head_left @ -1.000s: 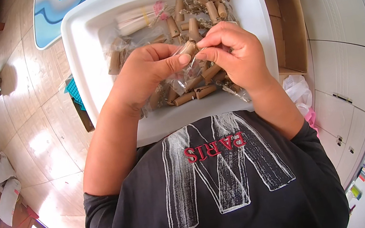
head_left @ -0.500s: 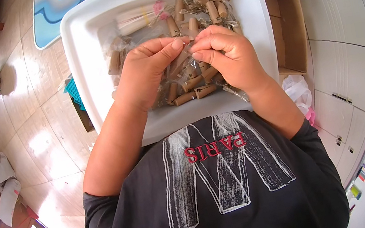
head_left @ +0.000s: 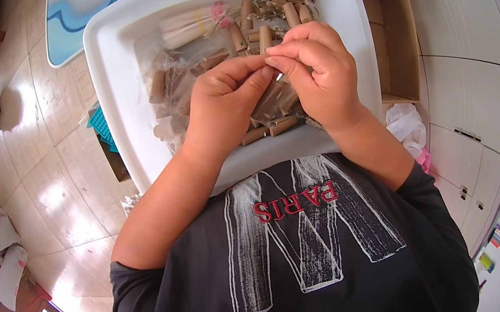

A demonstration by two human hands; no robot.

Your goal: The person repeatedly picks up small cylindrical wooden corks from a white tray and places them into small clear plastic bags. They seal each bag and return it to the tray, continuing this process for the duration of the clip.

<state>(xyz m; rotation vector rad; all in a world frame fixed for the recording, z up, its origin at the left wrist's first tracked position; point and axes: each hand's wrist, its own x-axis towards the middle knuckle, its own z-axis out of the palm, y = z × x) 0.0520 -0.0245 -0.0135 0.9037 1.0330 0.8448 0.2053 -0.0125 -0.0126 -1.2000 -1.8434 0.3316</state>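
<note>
Head view: a white, rectangular, round-cornered plastic tub (head_left: 115, 113) sits in the upper middle, and a blue-and-white wave-patterned counter (head_left: 63, 28) shows past its rim; read the rim as a clock, twelve farthest from the wearer.
Toward five o'clock from centre: thin, clear, crinkled plastic film (head_left: 268, 105) lies just below the joined fingertips, over part of the heap.
Film's likely handling: very light, limp and slippery, easily torn; a gathered edge pinched between thumb and forefinger looks the surest hold.
Heap: smooth brown tapered cylinders (head_left: 265, 38), mostly from one round to five o'clock, more at nine; probably light and stiff, best taken round the middle.
Left hand (head_left: 221, 104): thumb and forefinger closed in a pinch, apparently on the film, pointing toward two o'clock.
Right hand (head_left: 325, 79): thumb and forefinger likewise closed, pointing toward ten, tips touching the left's; the exact pinch point is hidden.
Speck by the right thumb: a tiny white bit (head_left: 279, 76), too small to identify.
Eleven o'clock: a bundle of slim, pale sticks (head_left: 184, 28).
</note>
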